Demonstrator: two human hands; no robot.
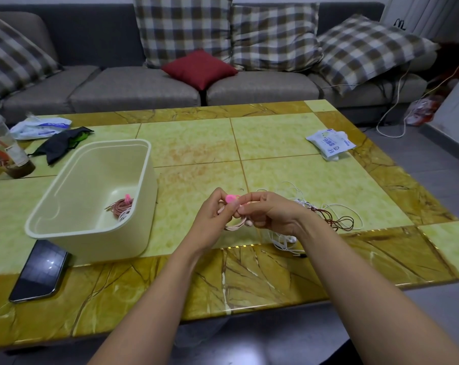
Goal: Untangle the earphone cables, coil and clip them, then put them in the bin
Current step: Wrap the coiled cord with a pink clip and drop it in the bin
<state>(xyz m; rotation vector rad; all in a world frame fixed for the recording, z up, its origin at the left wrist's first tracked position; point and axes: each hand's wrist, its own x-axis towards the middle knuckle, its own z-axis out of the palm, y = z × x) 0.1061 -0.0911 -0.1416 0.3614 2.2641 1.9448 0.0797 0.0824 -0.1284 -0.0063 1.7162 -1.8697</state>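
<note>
We are facing a grey sofa (133, 88) stacked with checked cushions, and in front of it the yellow-green marble desk (275, 143) is carrying everything. On its left the cream bin (91, 185) is sitting open, and one coiled, clipped cable (121, 206) is already lying at its bottom. A dark phone (39, 271) is lying just beside the bin's near corner. To the right, a loose tangle of white and dark red cables (328, 214) is sprawling on the desk. Above the desk's near middle, between bin and tangle, we are holding our hands together. The fingers of our left hand (212, 219) are curling round a pale pink earphone cable (236, 225) gathered in loops, while the fingers of our right hand (273, 214) are pinching the same bundle. A small pink clip (230, 198) is sitting at the top of it, between our fingertips.
</note>
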